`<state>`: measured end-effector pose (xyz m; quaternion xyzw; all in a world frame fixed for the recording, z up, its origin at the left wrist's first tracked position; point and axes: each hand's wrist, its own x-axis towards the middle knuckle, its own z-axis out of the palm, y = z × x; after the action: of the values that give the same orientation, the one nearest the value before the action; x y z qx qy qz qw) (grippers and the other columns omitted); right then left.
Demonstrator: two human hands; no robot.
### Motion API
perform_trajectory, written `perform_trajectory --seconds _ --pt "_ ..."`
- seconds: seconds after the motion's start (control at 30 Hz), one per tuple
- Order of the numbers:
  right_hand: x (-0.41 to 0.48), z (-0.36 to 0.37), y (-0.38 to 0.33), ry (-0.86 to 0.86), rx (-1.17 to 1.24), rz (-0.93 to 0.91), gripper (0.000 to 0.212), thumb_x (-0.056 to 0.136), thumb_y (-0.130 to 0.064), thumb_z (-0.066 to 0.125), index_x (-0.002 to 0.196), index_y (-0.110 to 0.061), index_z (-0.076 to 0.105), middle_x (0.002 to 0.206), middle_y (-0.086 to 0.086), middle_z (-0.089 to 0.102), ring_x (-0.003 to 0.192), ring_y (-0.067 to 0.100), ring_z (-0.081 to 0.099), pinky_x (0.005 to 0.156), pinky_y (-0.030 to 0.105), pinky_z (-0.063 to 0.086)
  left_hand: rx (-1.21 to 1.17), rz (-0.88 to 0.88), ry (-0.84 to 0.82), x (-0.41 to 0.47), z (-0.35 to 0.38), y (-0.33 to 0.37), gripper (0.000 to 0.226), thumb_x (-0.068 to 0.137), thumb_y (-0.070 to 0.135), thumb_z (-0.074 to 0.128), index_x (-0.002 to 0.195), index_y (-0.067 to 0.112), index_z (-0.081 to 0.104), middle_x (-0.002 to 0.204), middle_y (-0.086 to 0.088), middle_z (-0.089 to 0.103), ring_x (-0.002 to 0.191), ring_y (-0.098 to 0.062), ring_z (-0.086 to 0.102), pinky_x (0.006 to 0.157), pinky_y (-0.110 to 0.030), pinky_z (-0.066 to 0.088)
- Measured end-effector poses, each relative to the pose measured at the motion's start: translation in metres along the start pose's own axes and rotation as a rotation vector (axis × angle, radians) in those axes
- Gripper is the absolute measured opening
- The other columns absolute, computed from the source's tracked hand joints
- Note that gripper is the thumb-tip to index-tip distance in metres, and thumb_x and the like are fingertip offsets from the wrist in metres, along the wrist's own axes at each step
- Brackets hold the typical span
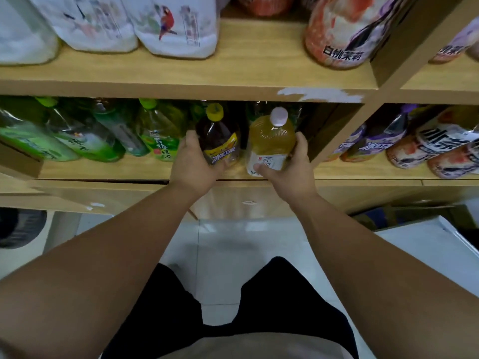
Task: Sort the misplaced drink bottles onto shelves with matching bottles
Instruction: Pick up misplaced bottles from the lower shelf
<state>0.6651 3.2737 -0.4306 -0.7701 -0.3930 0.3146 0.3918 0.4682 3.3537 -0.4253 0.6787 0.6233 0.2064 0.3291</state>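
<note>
Pickup at shelf's (129,172) front edge
Left hand (193,167) curls round dark bottle (220,143), right hand (290,172) round amber bottle (272,138); best lifted straight out.

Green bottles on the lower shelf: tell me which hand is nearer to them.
Left. The left hand grips the dark yellow-capped bottle right beside the green bottles; the right hand grips the pale tea bottle farther right, beyond that one.
</note>
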Motion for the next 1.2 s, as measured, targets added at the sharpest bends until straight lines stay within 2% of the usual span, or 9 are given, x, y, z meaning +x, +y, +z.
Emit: perform_trajectory --seconds 0.1,0.17,0.23,0.33,0.43,0.57,0.8,0.93,1.2 --pt "0.009 0.004 0.005 0.035 0.026 -0.032 0.098 0.061 -0.036 0.097 0.139 -0.032 0.037 0.127 -0.002 0.063 0.118 0.020 0.062 0.100 0.047 0.054 0.003 -0.016 0.007 0.014 0.004 -0.004 0.076 0.073 0.032 0.090 0.132 0.010 0.047 0.130 -0.013 0.058 0.116 -0.029 0.061 0.088 -0.031 0.048" --pt "0.012 0.008 0.002 0.068 0.049 -0.031 0.090 0.059 -0.038 0.098 0.126 -0.035 0.039 0.119 -0.008 0.063 0.114 0.016 0.063 0.097 0.041 0.055 0.017 -0.009 0.020 0.021 0.005 -0.004 0.084 0.070 0.033 0.091 0.137 0.013 0.046 0.130 -0.013 0.059 0.116 -0.031 0.062 0.091 -0.034 0.051" --pt "0.011 0.015 -0.005 0.126 0.076 -0.012 0.096 0.058 -0.040 0.099 0.131 -0.030 0.039 0.120 -0.010 0.062 0.116 0.013 0.060 0.097 0.032 0.051 0.030 -0.005 0.032 0.027 0.005 -0.003 0.087 0.067 0.037 0.092 0.137 0.015 0.046 0.125 -0.013 0.063 0.113 -0.032 0.065 0.092 -0.039 0.054" --pt "0.011 0.028 -0.012 0.218 0.071 0.026 0.115 0.057 -0.045 0.099 0.148 -0.019 0.033 0.134 0.000 0.060 0.122 0.016 0.057 0.096 0.027 0.047 0.019 0.016 0.042 0.031 0.004 -0.005 0.086 0.063 0.038 0.094 0.134 0.017 0.049 0.122 -0.010 0.067 0.112 -0.030 0.066 0.092 -0.041 0.056" --pt "0.011 0.034 -0.013 0.269 0.069 0.044 0.113 0.060 -0.044 0.097 0.150 -0.018 0.033 0.133 0.001 0.061 0.122 0.016 0.058 0.093 0.024 0.044 0.025 0.039 0.055 0.031 0.001 -0.007 0.082 0.065 0.034 0.095 0.132 0.014 0.053 0.124 -0.009 0.068 0.114 -0.028 0.066 0.091 -0.033 0.053" --pt "0.011 0.035 -0.015 0.302 0.058 0.061 0.107 0.062 -0.042 0.096 0.148 -0.019 0.036 0.126 0.000 0.063 0.115 0.018 0.061 0.089 0.024 0.045 0.011 0.037 0.052 0.026 -0.003 -0.010 0.081 0.064 0.033 0.096 0.131 0.014 0.055 0.125 -0.009 0.066 0.116 -0.026 0.064 0.094 -0.035 0.052" --pt "-0.017 0.021 -0.029 0.242 -0.020 0.086 0.096 0.063 -0.044 0.094 0.143 -0.025 0.043 0.109 -0.011 0.056 0.099 0.010 0.055 0.085 0.028 0.048 -0.062 0.054 -0.051 -0.004 -0.035 -0.010 0.082 0.066 0.021 0.096 0.136 0.012 0.053 0.123 0.000 0.066 0.108 -0.011 0.060 0.089 -0.023 0.046" --pt "-0.051 0.006 -0.050 0.207 -0.056 0.117 0.095 0.062 -0.044 0.094 0.140 -0.022 0.045 0.108 -0.009 0.058 0.100 0.015 0.059 0.080 0.026 0.045 -0.052 0.039 -0.116 -0.024 -0.070 -0.003 0.091 0.063 0.025 0.098 0.141 0.013 0.051 0.127 0.000 0.065 0.116 -0.016 0.059 0.100 -0.030 0.049" --pt "-0.123 -0.023 -0.111 0.340 -0.042 0.219 0.094 0.059 -0.048 0.096 0.138 -0.025 0.050 0.106 -0.013 0.060 0.103 0.016 0.062 0.084 0.029 0.049 0.007 0.082 -0.280 -0.053 -0.143 0.035 0.082 0.061 0.025 0.099 0.132 0.015 0.060 0.107 0.010 0.059 0.102 -0.015 0.060 0.083 -0.024 0.043"
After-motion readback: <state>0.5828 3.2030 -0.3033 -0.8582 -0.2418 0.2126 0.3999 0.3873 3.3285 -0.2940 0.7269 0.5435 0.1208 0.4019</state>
